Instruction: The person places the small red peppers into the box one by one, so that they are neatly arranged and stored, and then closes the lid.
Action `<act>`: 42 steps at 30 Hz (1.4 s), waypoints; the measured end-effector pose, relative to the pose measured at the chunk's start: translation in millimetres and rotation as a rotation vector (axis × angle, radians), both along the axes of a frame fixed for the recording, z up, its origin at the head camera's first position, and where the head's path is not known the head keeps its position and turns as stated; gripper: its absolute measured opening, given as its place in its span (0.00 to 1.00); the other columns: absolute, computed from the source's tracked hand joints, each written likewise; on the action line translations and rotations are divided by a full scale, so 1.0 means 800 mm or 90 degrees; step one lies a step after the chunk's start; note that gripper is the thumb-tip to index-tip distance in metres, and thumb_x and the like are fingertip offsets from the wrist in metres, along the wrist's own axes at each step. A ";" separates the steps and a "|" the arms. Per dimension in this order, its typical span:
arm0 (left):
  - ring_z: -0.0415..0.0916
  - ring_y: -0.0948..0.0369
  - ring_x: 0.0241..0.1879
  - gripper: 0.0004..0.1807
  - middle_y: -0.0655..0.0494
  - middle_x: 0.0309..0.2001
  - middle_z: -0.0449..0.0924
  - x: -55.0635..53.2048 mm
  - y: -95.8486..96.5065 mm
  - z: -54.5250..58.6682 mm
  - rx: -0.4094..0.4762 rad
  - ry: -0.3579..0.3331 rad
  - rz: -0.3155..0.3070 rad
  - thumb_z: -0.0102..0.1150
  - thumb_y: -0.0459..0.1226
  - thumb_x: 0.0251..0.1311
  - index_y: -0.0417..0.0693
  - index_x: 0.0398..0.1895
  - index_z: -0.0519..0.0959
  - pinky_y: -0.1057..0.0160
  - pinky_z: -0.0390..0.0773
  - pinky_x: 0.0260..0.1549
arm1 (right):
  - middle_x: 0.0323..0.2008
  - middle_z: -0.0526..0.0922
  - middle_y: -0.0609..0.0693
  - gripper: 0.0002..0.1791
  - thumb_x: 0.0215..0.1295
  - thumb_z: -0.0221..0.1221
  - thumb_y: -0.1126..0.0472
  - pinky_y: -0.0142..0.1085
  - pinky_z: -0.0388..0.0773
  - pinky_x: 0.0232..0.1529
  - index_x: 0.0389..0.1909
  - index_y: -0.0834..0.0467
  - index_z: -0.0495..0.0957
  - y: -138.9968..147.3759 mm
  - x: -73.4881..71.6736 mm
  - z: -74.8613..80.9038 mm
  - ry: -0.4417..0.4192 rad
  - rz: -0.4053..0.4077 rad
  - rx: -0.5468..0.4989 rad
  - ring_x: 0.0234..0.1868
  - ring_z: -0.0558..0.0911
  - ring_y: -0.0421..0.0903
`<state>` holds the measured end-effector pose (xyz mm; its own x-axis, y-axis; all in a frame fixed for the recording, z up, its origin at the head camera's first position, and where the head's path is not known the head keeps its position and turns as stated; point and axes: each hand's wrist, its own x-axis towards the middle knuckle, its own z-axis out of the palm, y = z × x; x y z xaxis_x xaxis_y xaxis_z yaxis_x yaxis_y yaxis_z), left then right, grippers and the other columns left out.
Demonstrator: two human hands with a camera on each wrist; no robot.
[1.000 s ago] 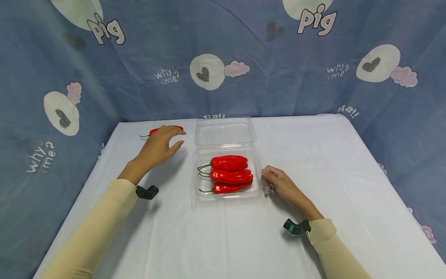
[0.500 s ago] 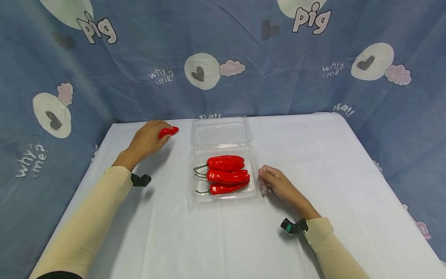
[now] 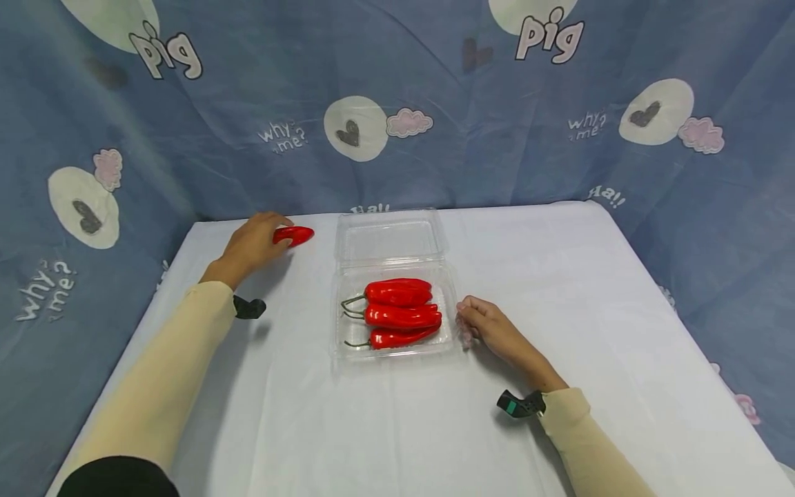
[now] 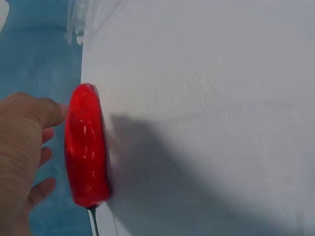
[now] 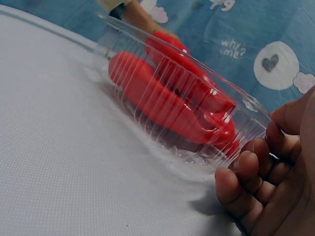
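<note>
A red pepper (image 3: 294, 235) lies at the back left of the white table. Around its near end is my left hand (image 3: 251, 241), with the thumb below and the fingers above it in the head view. In the left wrist view the thumb tip is right at the pepper's side, while the other visible fingertips stop short of it, apart and relaxed. My right hand (image 3: 497, 328) pinches the right rim of a clear plastic clamshell container (image 3: 394, 270). Its tray holds a row of three red peppers (image 3: 402, 316), green stems pointing left.
The container's hinged lid (image 3: 390, 238) lies folded back toward the rear edge. A white cloth (image 3: 397, 421) covers the table. Behind and at both sides hangs a blue printed curtain (image 3: 236, 83). A black device (image 3: 520, 404) is strapped to each wrist.
My left hand has come back leftward over the loose pepper, exposing more of its body. The right hand keeps its hold on the container rim. The head view has shifted slightly.
</note>
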<state>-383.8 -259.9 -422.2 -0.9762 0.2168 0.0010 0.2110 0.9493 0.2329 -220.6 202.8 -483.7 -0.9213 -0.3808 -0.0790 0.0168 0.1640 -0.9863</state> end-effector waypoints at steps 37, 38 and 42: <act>0.63 0.40 0.64 0.34 0.38 0.69 0.65 0.030 -0.012 -0.043 0.077 -0.033 0.036 0.66 0.38 0.63 0.46 0.72 0.66 0.33 0.70 0.60 | 0.22 0.69 0.50 0.18 0.81 0.45 0.57 0.32 0.66 0.26 0.33 0.68 0.68 -0.001 0.001 0.000 0.010 0.001 0.006 0.23 0.71 0.43; 0.63 0.40 0.65 0.35 0.39 0.69 0.65 0.034 -0.013 -0.042 0.083 -0.032 0.036 0.66 0.38 0.63 0.46 0.72 0.66 0.33 0.70 0.59 | 0.22 0.70 0.51 0.18 0.81 0.45 0.57 0.32 0.66 0.26 0.33 0.68 0.68 -0.001 0.001 0.000 0.008 0.002 0.002 0.23 0.72 0.43; 0.63 0.40 0.65 0.34 0.40 0.69 0.66 0.048 -0.014 -0.038 0.109 -0.023 0.029 0.66 0.38 0.63 0.47 0.72 0.66 0.33 0.70 0.60 | 0.21 0.69 0.51 0.18 0.81 0.45 0.58 0.32 0.67 0.26 0.33 0.69 0.68 0.000 0.000 -0.001 0.010 0.001 -0.007 0.22 0.73 0.44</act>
<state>-345.7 -271.2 -453.0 -0.9851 0.1721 -0.0009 0.1575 0.9038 0.3979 -220.6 202.6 -484.4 -0.9220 -0.3825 -0.0603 0.0012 0.1531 -0.9882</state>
